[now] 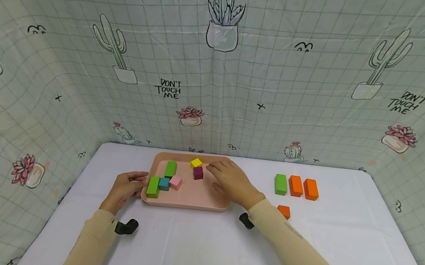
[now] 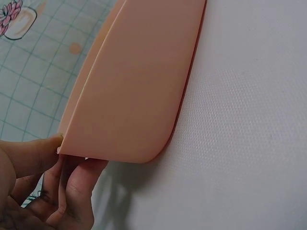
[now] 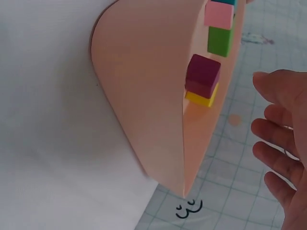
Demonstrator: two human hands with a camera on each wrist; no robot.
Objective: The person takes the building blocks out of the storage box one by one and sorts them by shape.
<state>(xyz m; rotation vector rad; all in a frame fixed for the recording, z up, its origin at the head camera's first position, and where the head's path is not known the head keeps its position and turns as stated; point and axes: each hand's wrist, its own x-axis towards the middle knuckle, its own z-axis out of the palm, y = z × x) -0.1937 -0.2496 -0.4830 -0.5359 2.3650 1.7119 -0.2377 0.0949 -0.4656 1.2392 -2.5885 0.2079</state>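
Blocks (image 1: 197, 173): six in tray (image 1: 189, 197), four on table (image 1: 183, 247); left grip (image 1: 124, 189) pinching tray rim, right grip (image 1: 233, 182) spread.

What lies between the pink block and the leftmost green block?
A teal block lies between the pink block and the leftmost green block, as the head view shows.

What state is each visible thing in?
Tray: upright, on table.
Yellow block: in tray.
Purple block: in tray.
Pink block: in tray.
Teal block: in tray.
Two green blocks: in tray.
Third green block: on table.
Three orange blocks: on table.
Left hand: gripping tray's edge.
Right hand: empty, over tray.
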